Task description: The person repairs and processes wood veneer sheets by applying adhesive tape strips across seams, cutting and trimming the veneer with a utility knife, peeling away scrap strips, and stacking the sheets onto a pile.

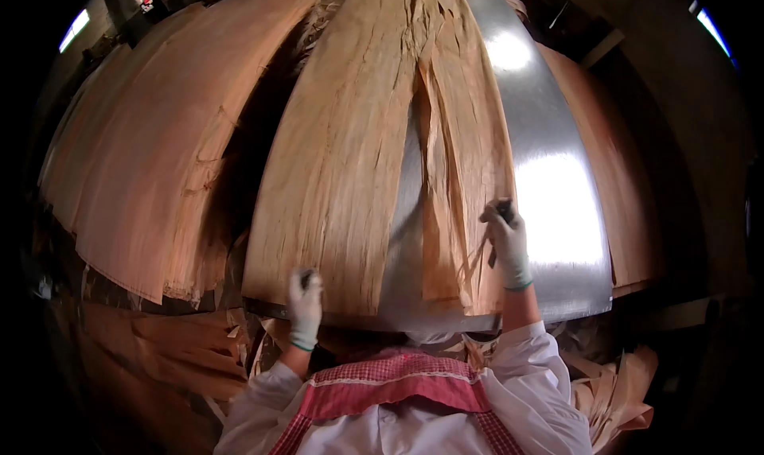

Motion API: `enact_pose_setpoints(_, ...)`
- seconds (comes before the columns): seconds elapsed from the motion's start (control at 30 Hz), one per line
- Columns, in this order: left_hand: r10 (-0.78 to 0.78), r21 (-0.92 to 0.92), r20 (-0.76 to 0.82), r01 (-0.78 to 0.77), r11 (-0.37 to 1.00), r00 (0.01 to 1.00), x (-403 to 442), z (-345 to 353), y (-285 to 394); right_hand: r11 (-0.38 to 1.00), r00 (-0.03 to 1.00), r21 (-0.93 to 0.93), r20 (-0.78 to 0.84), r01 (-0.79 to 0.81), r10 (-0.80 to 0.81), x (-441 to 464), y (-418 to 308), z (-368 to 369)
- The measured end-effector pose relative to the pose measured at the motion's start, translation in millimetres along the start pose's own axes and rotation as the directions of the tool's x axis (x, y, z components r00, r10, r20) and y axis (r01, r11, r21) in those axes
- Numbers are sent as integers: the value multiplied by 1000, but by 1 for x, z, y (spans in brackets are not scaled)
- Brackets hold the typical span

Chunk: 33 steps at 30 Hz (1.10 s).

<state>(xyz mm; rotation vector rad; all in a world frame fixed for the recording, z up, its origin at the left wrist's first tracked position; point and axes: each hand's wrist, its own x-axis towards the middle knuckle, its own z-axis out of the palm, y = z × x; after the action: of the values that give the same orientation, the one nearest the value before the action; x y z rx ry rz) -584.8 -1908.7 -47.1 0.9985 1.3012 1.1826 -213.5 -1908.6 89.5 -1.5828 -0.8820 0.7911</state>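
A long wood veneer sheet (334, 176) lies on a shiny metal table top (549, 129). It is split lengthwise, with a gap open to the metal near the front. A narrow veneer strip (442, 216) stands creased and raised along the split. My right hand (507, 240), in a white glove, is closed over the sheet's right part, around a dark, slim tool (504, 210) whose kind I cannot make out. My left hand (305, 304), also gloved, is closed at the sheet's front left edge. Something dark shows at its fingers, too blurred to name.
Stacked veneer sheets (175, 137) lie to the left, and another veneer stack (609, 161) is beyond the metal's right edge. Torn veneer scraps (159, 351) fill the lower left. More curled scraps (617, 395) are at the lower right.
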Motion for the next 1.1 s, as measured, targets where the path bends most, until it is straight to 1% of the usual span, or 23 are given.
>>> enact_pose_setpoints(0.03,46,57,108,-53,997,993,13,14,-23,997,997,45,-22,70,-69,1,9,-8)
enact_pose_setpoints(0.07,84,107,216,-109,988,973,25,30,-46,999,999,-26,-39,32,-33,-5,2,-15)
enact_pose_setpoints(0.13,-69,260,429,-50,964,901,28,77,-20,998,992,-57,-127,-16,9,-13,-1,-22)
enact_pose_setpoints(0.2,-230,272,560,86,958,796,40,117,-55,1000,982,0,-187,7,-7,-21,7,-34)
enact_pose_setpoints(0.23,-277,406,526,49,913,804,40,137,-51,999,976,3,-217,32,-30,-24,11,-44)
enact_pose_setpoints(0.27,-314,531,488,9,847,815,36,156,-44,997,971,73,-241,7,11,-29,4,-52)
enact_pose_setpoints(0.33,-130,666,441,-227,710,888,16,184,-25,988,946,137,-323,64,-17,-30,6,-75)
enact_pose_setpoints(0.37,-270,796,465,-265,544,843,13,199,5,981,950,173,-312,90,-32,-26,12,-92)
enact_pose_setpoints(0.4,-183,814,491,-374,445,852,6,208,-2,976,936,195,-351,99,-25,-27,4,-98)
enact_pose_setpoints(0.47,-10,815,554,-539,210,833,-8,226,-27,968,923,199,-378,151,-66,-27,-7,-111)
enact_pose_setpoints(0.5,-64,821,552,-530,212,831,-11,227,-35,964,919,205,-386,168,-78,-26,-12,-118)
enact_pose_setpoints(0.57,-7,806,531,-502,314,847,-16,228,-56,957,918,209,-381,203,-111,-29,-26,-133)
enact_pose_setpoints(0.6,18,793,522,-493,358,853,-19,225,-57,949,917,215,-375,230,-137,-31,-29,-139)
enact_pose_setpoints(0.63,67,767,493,-469,439,868,-24,221,-59,923,917,259,-353,286,-185,-32,-30,-148)
enact_pose_setpoints(0.67,66,761,462,-433,482,885,-27,224,-56,919,906,257,-378,300,-190,-35,-33,-154)
enact_pose_setpoints(0.73,54,742,398,-356,568,916,-33,227,-52,916,914,287,-372,280,-163,-41,-35,-161)
enact_pose_setpoints(0.83,11,661,321,-232,714,947,-39,239,-71,906,942,353,-315,233,-119,-52,-33,-153)
enact_pose_setpoints(0.93,-160,786,333,-179,592,929,-34,240,-80,934,970,341,-242,106,-21,-64,-30,-140)
enact_pose_setpoints(0.97,-126,822,317,-205,532,940,-38,236,-68,942,973,313,-224,122,-52,-66,-27,-138)
enact_pose_setpoints(1.03,-57,884,289,-243,399,956,-49,228,-30,942,975,313,-218,120,-52,-69,-28,-140)
enact_pose_setpoints(1.1,9,891,335,-320,322,942,-61,226,-32,944,975,308,-216,122,-55,-72,-20,-142)
